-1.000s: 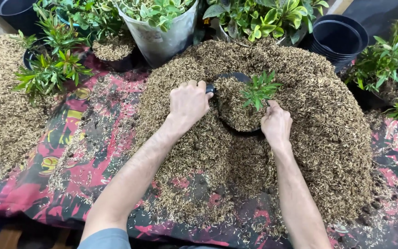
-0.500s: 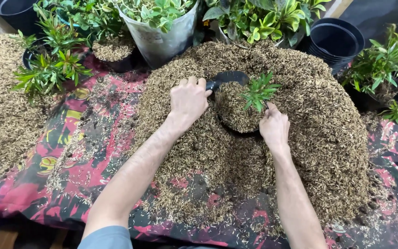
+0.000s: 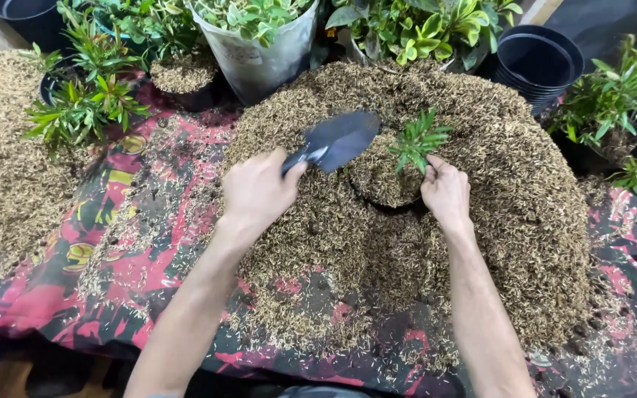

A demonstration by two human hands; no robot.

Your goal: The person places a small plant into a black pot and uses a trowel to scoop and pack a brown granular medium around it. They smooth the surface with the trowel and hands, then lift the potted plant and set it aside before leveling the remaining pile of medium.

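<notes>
Left hand (image 3: 256, 193) fingers clamped on trowel (image 3: 337, 140), now lifted clear of the husk heap (image 3: 510, 191). Right hand (image 3: 446, 193) fingers together beside seedling (image 3: 416, 140), steadying the filled pot (image 3: 385, 180) as before.

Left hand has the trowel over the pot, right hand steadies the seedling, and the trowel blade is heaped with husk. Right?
Not quite. In the head view the trowel blade is bare, with no husk on it. The left hand does hold it over the pot, and the right hand steadies the seedling.
</notes>
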